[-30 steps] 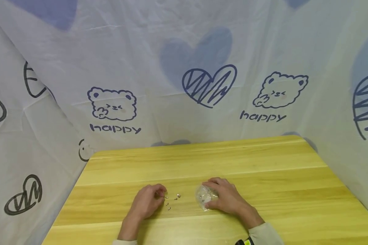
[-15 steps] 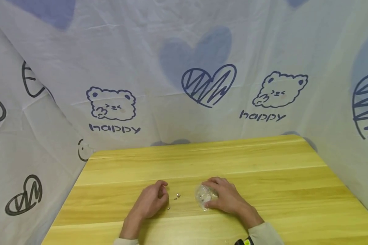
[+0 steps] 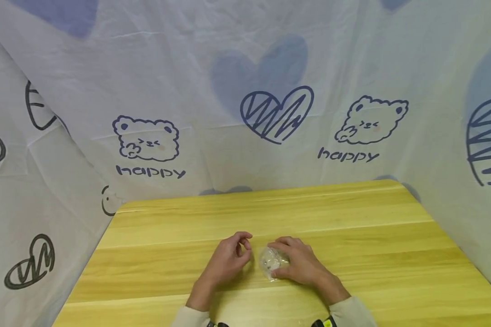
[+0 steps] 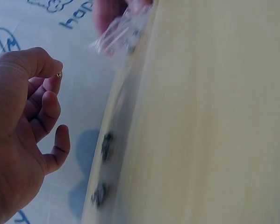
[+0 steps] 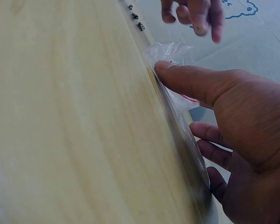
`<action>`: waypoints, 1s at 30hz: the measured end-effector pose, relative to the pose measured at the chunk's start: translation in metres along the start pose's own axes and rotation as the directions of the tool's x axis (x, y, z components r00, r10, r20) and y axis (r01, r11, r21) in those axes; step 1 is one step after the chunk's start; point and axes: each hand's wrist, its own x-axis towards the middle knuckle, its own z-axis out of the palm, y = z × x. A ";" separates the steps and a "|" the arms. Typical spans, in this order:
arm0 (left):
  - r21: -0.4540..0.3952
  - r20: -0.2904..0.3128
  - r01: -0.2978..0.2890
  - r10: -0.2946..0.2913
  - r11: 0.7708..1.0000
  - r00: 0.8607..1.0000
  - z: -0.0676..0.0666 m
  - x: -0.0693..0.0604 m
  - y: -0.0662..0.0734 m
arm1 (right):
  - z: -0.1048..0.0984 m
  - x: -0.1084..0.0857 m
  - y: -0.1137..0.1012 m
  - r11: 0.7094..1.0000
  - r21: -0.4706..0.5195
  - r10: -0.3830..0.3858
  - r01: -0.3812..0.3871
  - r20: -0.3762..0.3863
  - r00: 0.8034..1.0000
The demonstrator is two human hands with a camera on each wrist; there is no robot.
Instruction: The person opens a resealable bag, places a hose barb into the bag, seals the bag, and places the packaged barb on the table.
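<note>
My left hand [image 3: 229,259] is raised just left of a clear plastic zip bag [image 3: 270,262]. In the left wrist view, its thumb and forefinger pinch a tiny shiny metal piece [image 4: 59,74], while the other fingers curl loosely. The right hand [image 3: 303,263] holds the bag on the tabletop, thumb on the near side and fingers on the far side. A red line shows on the bag [image 5: 189,98] in the right wrist view. Several small metal pieces [image 5: 140,26] lie loose on the table; the left hand hides them in the head view. Their exact kind is too small to tell.
The light wooden table [image 3: 352,218] reaches back to a pale curtain [image 3: 212,150] printed with bears and hearts. Curtain cloth also hangs at the left and right sides. A dark band shows at each wrist.
My left hand has pinched a metal piece and moved right, towards the bag, passing over the loose pieces. My right hand and the bag have stayed nearly still.
</note>
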 end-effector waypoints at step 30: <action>0.188 0.103 0.021 -0.041 0.982 0.994 -0.003 -0.015 0.003 | 0.001 -0.001 -0.001 1.000 -0.010 0.006 -0.006 0.001 1.000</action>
